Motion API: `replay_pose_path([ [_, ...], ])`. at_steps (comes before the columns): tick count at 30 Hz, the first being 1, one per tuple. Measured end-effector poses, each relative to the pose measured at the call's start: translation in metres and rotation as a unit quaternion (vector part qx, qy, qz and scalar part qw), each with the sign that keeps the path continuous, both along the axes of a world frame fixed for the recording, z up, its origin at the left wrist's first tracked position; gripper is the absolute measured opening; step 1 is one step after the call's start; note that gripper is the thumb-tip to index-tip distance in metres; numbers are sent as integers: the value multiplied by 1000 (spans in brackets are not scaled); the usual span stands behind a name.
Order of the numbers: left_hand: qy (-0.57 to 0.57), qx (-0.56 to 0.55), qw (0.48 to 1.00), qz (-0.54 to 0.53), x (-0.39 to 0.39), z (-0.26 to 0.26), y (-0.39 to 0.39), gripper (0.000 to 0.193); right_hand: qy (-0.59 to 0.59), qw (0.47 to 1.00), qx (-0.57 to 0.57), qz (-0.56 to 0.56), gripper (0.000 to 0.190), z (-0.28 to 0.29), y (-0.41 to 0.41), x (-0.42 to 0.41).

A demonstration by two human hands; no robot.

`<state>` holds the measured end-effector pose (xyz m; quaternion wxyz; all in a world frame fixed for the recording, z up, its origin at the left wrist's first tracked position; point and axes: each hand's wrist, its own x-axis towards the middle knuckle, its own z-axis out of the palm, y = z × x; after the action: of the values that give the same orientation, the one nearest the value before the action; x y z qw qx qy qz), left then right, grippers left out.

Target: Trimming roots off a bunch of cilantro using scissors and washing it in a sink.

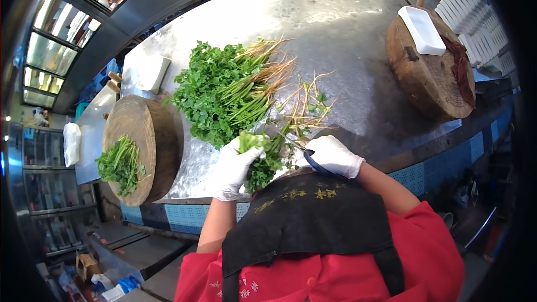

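Observation:
Gloved in white, my left hand (237,165) is closed around a small bunch of leafy herbs (250,141). My right hand (331,157), also gloved, holds scissors with dark blue handles (315,163); the blades point up and left towards the stems beside the bunch. Just beyond my hands lies a large heap of cilantro-like herbs (218,92) on the metal table, leaves to the left and pale roots to the right. Loose roots and stems (308,111) are scattered right of the heap. More leafy herbs (268,172) lie between my hands, partly hidden by the apron.
A round wooden chopping block (144,117) at the left carries trimmed herbs (121,165). Another block (409,67) at the right holds a white tray (421,29) and a dark red cloth (461,69). A white container (154,73) stands back left; stacked white trays (465,4) are far right.

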<state>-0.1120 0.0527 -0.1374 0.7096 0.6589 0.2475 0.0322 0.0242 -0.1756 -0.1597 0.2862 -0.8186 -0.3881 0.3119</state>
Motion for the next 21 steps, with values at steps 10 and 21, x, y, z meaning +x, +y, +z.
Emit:
replay_pose_path([
  [10, 11, 76, 996, 51, -20, 37, 32, 23, 60, 998, -19, -27, 42, 14, -11, 2],
  [21, 54, 528, 838, -124, 44, -46, -35, 33, 276, 948, -47, -150, 35, 19, -33, 6],
])
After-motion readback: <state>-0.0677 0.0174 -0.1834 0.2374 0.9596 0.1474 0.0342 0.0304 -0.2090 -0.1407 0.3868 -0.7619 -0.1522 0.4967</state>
